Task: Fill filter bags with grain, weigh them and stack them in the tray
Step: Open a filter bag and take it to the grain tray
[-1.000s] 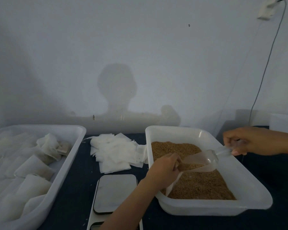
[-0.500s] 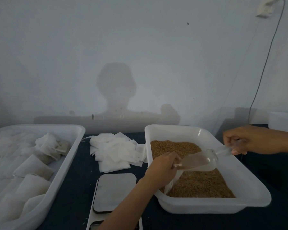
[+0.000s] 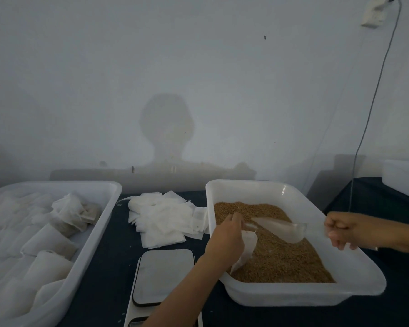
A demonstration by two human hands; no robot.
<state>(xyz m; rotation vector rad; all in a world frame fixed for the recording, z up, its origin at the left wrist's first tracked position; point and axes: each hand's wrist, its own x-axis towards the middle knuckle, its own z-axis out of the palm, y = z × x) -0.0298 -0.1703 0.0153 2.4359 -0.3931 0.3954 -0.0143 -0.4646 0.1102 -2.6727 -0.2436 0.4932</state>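
While my left hand (image 3: pixel 224 239) pinches the filter bag (image 3: pixel 246 249) open, my right hand (image 3: pixel 345 230) fist-grips the scoop (image 3: pixel 283 228) just beside it.

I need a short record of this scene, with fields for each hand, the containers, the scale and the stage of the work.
left hand: holds white filter bag open above brown grain
right hand: grips clear plastic scoop, spout at bag mouth
grain container: white plastic tub, right
finished bags: white plastic tray, left
empty bags: white pile, centre
scale: flat grey platform, nothing on it
stage: filling, not yet weighed
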